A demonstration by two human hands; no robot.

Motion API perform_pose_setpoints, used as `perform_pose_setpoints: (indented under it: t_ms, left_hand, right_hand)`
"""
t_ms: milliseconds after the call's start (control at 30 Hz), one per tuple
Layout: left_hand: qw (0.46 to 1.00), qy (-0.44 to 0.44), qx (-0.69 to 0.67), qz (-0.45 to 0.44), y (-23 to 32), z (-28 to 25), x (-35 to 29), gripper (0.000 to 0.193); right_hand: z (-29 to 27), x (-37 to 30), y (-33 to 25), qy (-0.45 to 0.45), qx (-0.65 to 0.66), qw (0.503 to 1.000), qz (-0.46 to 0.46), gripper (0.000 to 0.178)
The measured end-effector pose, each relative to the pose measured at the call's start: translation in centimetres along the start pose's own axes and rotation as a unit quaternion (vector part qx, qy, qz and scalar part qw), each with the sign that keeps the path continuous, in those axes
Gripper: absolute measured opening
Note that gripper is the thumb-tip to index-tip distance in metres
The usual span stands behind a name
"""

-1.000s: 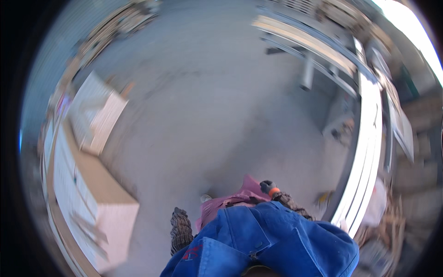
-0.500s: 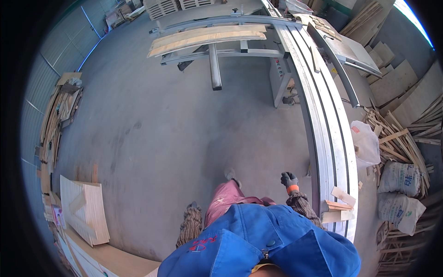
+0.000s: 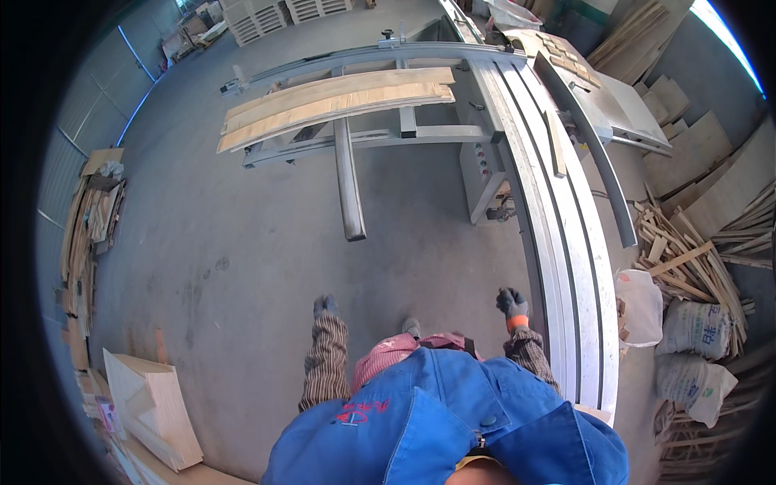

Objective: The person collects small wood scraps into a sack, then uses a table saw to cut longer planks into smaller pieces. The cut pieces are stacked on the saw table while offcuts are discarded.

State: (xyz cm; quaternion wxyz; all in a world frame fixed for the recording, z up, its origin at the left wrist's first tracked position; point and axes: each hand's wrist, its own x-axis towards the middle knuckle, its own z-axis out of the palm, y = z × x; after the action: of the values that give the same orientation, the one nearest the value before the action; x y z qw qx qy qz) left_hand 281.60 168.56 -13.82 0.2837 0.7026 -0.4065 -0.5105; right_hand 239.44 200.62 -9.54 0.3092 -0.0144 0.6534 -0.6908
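My left hand [image 3: 325, 305], in a dark grey glove below a striped sleeve, hangs ahead of my body over the floor; it is small and blurred, and no object shows in it. To the right, my right hand [image 3: 510, 301], in a grey-black glove with an orange cuff, is loosely curled with nothing visible in it. It is nearest the long metal rail table [image 3: 558, 267] of a panel saw, apart from its edge. Ahead, pale wooden boards [image 3: 339, 99] lie across the saw's side frame [image 3: 372, 141].
A metal bar [image 3: 350, 186] juts from the frame toward me. On the rails lies a narrow wood strip [image 3: 554, 144]. Right of the machine are white sacks [image 3: 697, 330] and a heap of offcuts [image 3: 687, 259]. Pale panels [image 3: 153, 404] stand at lower left; scrap wood [image 3: 77, 242] lines the left wall.
The saw and its boards appear nearer. My left hand has swung forward, while my right stays beside the rail table. The offcuts on the near rail end are now mostly hidden by my body.
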Motion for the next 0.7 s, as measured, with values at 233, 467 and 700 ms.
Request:
perform_pose_setpoints:
  t_ms: [233, 467, 700]
  left_hand:
    - [0.964, 0.145, 0.106, 0.197, 16.4, 8.7, 7.6, 0.038]
    - [0.971, 0.145, 0.005, 0.193, 26.8, 19.0, 9.6, 0.03]
    - [0.957, 0.191, -0.079, 0.202, 31.8, 24.4, 14.1, 0.032]
  right_hand:
    - [0.3, 12.0, -6.1, -0.056, 0.116, 0.992, 0.001, 0.02]
    - [4.4, 30.7, -14.5, -0.008, 0.034, 0.998, -0.06, 0.022]
    - [20.2, 43.1, -28.2, -0.132, -0.139, 0.972, -0.136, 0.04]
